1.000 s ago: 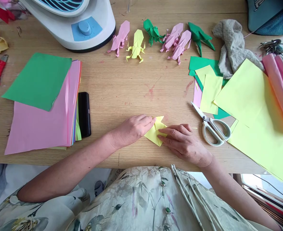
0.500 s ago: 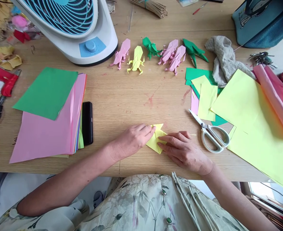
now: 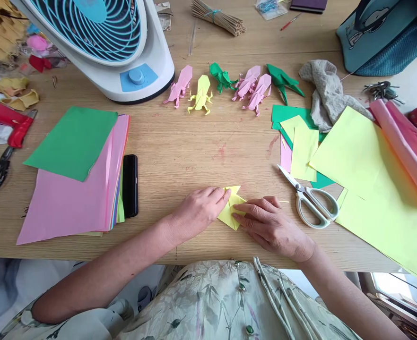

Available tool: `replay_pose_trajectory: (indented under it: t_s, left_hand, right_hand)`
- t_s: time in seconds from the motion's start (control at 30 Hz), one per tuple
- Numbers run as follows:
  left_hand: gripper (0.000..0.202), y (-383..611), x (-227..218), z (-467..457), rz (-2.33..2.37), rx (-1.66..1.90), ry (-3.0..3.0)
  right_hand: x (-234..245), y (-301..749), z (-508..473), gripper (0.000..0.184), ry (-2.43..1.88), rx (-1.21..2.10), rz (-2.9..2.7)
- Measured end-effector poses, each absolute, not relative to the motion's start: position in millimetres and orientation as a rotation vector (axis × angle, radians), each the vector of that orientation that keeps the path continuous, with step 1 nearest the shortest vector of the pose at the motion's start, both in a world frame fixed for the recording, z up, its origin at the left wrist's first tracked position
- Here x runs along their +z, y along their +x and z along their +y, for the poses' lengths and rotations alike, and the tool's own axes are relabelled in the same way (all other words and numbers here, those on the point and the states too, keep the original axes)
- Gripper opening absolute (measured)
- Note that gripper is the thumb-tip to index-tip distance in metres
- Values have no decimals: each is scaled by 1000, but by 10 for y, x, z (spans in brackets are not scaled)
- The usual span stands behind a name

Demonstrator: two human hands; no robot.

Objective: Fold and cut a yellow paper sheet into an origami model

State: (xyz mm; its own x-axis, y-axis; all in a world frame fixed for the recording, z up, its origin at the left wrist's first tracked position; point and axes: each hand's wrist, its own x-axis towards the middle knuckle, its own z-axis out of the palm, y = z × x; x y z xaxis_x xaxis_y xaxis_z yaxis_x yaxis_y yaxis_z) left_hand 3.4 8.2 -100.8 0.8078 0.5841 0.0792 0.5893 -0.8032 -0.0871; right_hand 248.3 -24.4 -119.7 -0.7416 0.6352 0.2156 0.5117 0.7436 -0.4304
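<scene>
A small folded yellow paper (image 3: 230, 211) lies on the wooden table (image 3: 194, 146) near its front edge. My left hand (image 3: 198, 211) pinches the paper's left edge with curled fingers. My right hand (image 3: 270, 224) presses down on the paper's right side, fingers together and pointing left. Both hands touch the paper and hide part of it.
White-handled scissors (image 3: 311, 200) lie right of my right hand, beside loose yellow sheets (image 3: 368, 174). A stack of coloured paper (image 3: 73, 179) and a black phone (image 3: 130, 185) sit to the left. Several folded paper animals (image 3: 230, 87), a fan (image 3: 105, 42) and a grey cloth (image 3: 324, 92) stand further back.
The camera has tilted up, so the whole table sits lower in the picture. My hands stay on the yellow paper with hardly any change.
</scene>
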Motion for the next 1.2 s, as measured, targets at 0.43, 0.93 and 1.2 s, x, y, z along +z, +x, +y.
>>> replay_pose_trajectory:
  t_s: [0.43,0.93,1.2]
  left_hand:
    - [36,41,-1010,84,-975,-90,-2890]
    - [34,24,-1003,92,-951,-57,-2892]
    - [32,35,-1009,105,-944,-94,-2888]
  right_hand:
    - [-1198,2478,-246,27,-870,504,-2592]
    - [-1193,2474,-238,31,-871,526,-2587]
    - [-1202,2485,-242,29,-864,508,-2589]
